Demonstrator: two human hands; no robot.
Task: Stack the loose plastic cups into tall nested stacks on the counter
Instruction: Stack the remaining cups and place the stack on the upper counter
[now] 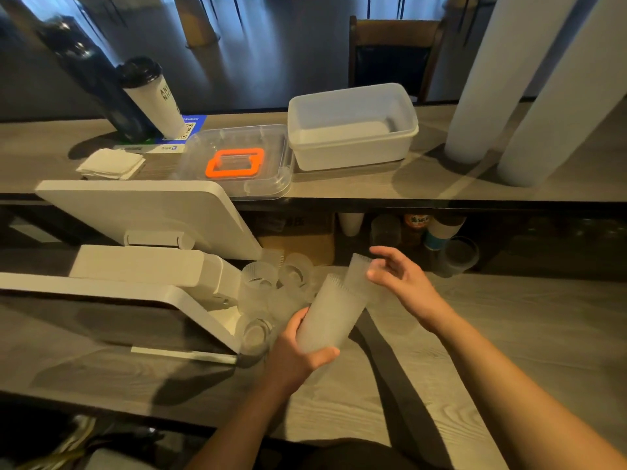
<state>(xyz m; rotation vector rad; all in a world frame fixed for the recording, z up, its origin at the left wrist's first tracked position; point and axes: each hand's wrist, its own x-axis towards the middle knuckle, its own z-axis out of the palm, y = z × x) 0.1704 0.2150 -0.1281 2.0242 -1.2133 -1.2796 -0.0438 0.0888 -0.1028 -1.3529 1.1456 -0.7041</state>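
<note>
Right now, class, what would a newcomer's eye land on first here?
First, the two hands low in the middle: the left hand grips a frosted cup stack while the right hand pushes another cup into its top. Next, the orange-handled lid on the upper shelf, beside a white tub.

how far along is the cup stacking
Done: two tall white stacks stand on the upper counter. In hand: the left hand grips a short nested stack while the right hand seats another cup. Left: loose cups by the register.
</note>
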